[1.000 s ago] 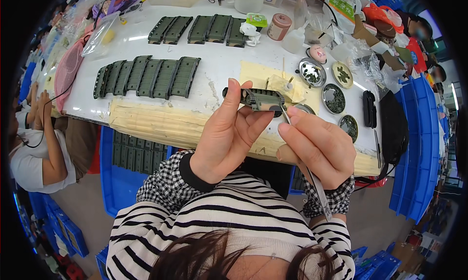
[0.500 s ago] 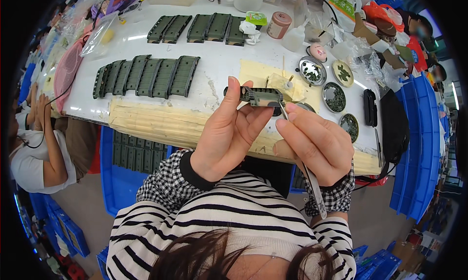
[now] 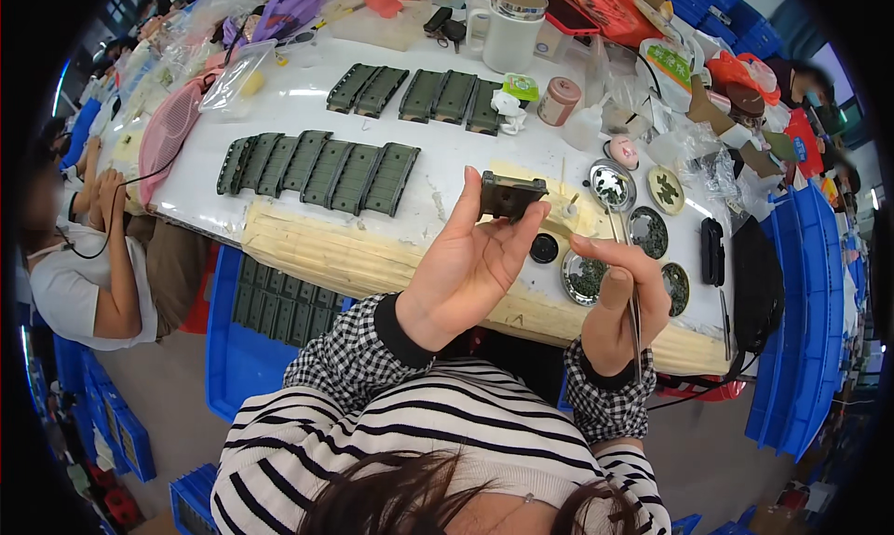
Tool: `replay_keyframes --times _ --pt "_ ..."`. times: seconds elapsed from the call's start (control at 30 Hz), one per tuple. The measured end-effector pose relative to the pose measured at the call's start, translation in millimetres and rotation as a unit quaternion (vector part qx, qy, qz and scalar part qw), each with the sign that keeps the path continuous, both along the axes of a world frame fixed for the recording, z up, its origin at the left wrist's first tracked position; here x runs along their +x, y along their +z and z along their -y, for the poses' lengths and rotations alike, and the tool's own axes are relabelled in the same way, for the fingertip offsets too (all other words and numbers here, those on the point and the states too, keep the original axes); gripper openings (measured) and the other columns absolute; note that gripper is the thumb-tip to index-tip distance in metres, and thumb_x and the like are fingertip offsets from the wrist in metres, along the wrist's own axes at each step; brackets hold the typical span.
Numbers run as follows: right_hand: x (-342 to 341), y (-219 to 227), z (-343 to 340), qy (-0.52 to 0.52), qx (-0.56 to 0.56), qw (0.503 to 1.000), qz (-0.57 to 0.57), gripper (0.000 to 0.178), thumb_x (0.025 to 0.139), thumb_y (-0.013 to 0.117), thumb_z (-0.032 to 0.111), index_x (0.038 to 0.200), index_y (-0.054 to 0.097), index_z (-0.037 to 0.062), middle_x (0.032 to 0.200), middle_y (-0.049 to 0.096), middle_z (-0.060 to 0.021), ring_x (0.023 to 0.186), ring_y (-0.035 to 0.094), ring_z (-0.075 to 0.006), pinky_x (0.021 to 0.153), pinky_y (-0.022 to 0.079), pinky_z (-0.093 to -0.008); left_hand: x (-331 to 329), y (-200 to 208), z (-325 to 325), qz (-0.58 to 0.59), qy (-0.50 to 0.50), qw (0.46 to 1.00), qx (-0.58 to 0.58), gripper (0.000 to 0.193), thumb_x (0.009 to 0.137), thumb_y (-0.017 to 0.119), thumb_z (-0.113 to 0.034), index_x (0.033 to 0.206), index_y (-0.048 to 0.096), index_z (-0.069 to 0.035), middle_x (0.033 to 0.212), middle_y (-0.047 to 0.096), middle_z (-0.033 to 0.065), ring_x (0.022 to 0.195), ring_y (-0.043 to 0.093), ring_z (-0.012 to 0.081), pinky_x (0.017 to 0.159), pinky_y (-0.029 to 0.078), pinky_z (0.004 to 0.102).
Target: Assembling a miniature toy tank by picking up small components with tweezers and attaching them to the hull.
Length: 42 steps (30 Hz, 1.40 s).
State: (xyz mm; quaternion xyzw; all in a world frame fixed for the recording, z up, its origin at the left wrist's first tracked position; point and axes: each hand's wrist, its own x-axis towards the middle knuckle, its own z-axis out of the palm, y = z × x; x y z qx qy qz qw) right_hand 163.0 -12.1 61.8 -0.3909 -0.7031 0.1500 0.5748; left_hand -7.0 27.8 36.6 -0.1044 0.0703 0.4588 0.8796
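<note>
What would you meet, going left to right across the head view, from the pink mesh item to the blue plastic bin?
Pink mesh item → lower row of green pieces → left hand → right hand → black case → blue plastic bin

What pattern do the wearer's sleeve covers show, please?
The sleeve covers show a black-and-white check, clearest in the head view.

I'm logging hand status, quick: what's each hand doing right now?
Left hand: holding a dark green part between thumb and fingers.
Right hand: closed around metal tweezers.
</note>
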Motion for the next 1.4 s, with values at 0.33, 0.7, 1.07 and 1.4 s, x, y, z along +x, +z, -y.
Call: replay_keyframes --times 0.33,0.7,1.07,1.4 --pt "-7.3 -2.2 -17.4 0.076 -0.065 0.991 -0.089 0.033 0.076 0.075 0.000 0.085 0.044 0.0063 0.103 0.066 -0.0173 0.107 0.062 -0.0270 0.093 0.047 -0.0403 7.1 -0.4 18.7 -0.074 -0.026 0.993 0.092 0.064 0.094 0.048 -0.051 0.130 0.039 0.001 0.127 0.050 0.0159 0.109 0.059 0.0208 0.092 0.052 0.0338" --pt "23.3 -1.0 12.3 0.348 -0.231 0.904 -0.097 0.036 0.070 0.072 -0.005 0.077 0.040 0.0111 0.089 0.066 -0.0088 0.095 0.066 -0.0219 0.101 0.044 -0.0474 -11.9 -56.9 39.9 -0.088 -0.369 0.890 0.254 0.070 0.082 0.074 -0.022 0.135 0.034 0.000 0.120 0.053 0.0142 0.106 0.060 0.0274 0.094 0.052 0.0473" --pt "78.3 1.8 10.6 0.227 -0.268 0.926 -0.141 0.024 0.096 0.056 0.024 0.095 0.051 0.0012 0.111 0.063 -0.0179 0.112 0.058 -0.0255 0.100 0.040 -0.0355 -6.5 -59.9 39.9 -0.113 -0.259 0.908 0.309 0.035 0.082 0.073 -0.016 0.107 0.055 0.000 0.096 0.066 0.0166 0.093 0.066 0.0301 0.102 0.041 0.0543" --pt "149.0 -16.0 -33.8 -0.158 -0.240 0.890 0.353 0.012 0.085 0.059 0.010 0.095 0.063 0.0051 0.089 0.062 -0.0113 0.081 0.061 -0.0317 0.075 0.048 -0.0406 -19.8 -39.2 30.8 -0.256 -0.101 0.931 0.239 0.050 0.089 0.066 -0.018 0.131 0.043 -0.001 0.109 0.061 0.0123 0.094 0.064 0.0211 0.086 0.054 0.0395"
